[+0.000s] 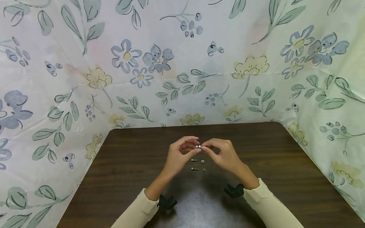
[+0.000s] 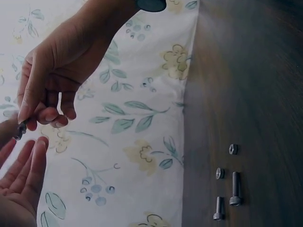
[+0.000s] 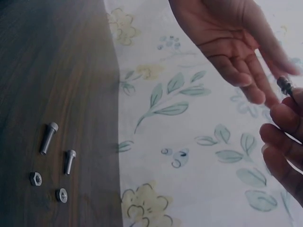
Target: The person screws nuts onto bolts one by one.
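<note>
Small bolt (image 1: 198, 146) held above the table (image 1: 128, 164)
Right hand (image 1: 223, 153) pinches it, left hand (image 1: 180, 153) is loosely spread, thumb at it; two loose bolts (image 3: 49, 138) and two nuts (image 3: 36, 178) lie below

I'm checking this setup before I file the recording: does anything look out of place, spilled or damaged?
Nothing stands out. The two bolts lie roughly parallel on the table, with the two nuts beside them, and the left hand and right hand hold a small metal piece. Fine damage would be too small to tell.
</note>
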A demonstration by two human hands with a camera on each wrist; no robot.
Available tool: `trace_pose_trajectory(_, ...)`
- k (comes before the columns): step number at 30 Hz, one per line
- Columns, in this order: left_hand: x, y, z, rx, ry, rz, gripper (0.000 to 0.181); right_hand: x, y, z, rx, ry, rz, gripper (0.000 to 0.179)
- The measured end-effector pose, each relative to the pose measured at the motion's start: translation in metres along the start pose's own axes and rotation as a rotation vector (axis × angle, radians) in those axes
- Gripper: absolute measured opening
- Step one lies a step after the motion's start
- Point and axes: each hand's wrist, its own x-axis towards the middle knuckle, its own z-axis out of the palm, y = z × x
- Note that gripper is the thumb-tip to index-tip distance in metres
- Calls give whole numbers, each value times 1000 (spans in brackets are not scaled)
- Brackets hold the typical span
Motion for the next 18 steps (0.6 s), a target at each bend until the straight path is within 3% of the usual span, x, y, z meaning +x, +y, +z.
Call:
trace_pose_trajectory(5, 0, -1, 1, 12, -31, 83, 27, -1, 0, -1, 1, -7, -3, 6)
trace_pose_trajectory(18, 0, 5, 3, 56, 2, 62, 8, -1, 1, -1, -6, -8, -11, 7)
